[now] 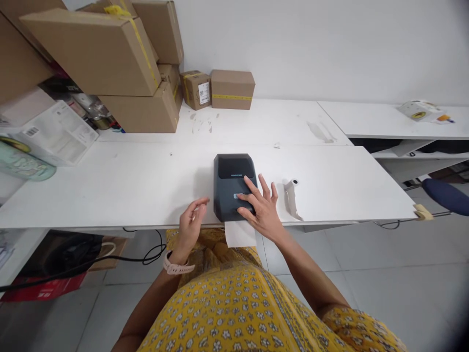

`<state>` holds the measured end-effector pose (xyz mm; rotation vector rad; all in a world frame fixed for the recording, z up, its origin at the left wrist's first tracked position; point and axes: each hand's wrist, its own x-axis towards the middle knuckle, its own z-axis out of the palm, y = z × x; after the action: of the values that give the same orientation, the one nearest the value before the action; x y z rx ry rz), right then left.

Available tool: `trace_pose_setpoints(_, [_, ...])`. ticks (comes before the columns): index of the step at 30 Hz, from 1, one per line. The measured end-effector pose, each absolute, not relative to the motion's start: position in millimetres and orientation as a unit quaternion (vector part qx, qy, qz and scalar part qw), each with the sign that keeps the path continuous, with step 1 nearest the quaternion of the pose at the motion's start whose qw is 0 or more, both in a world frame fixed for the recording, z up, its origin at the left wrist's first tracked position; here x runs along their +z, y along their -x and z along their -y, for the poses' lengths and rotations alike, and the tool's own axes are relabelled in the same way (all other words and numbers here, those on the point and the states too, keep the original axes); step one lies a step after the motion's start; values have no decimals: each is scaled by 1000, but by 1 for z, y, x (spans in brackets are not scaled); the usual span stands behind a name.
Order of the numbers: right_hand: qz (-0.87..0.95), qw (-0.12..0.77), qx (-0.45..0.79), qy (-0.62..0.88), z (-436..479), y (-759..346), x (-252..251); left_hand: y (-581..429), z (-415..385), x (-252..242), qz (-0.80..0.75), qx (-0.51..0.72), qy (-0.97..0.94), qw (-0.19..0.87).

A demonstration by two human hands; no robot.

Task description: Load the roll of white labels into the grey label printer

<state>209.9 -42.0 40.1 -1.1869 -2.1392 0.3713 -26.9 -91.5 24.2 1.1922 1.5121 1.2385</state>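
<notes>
A dark blue-grey label printer [225,190] with a black window on top sits near the front edge of the white desk. From its front, a strip of white paper [240,234] hangs over the edge. My right hand [262,208] rests over the printer with spread fingers, a fingertip at the light button [236,196] on its top. Just left of the printer, my left hand [191,220] is held with fingers loosely bent, nothing visible in it. To the right lies a small paper roll [291,195], its loose end curling toward the desk edge.
Cardboard boxes [91,54] are stacked at the back left, with a smaller taped box [233,90] beside them. A white carton [54,134] and a green bottle [27,161] stand far left. Black cables [146,252] hang under the desk [146,186]. A blue chair [447,195] is at right.
</notes>
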Motion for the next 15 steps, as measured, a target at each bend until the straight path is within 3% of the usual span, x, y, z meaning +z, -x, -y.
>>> trace_pose_setpoints(6, [641,468,340,504,53,-226,10,-4,84,23,-553,489,-496,457])
trace_pose_setpoints(15, [623,433,395,518,63,-219,-8,-18,83,6,-572,517,-472,427])
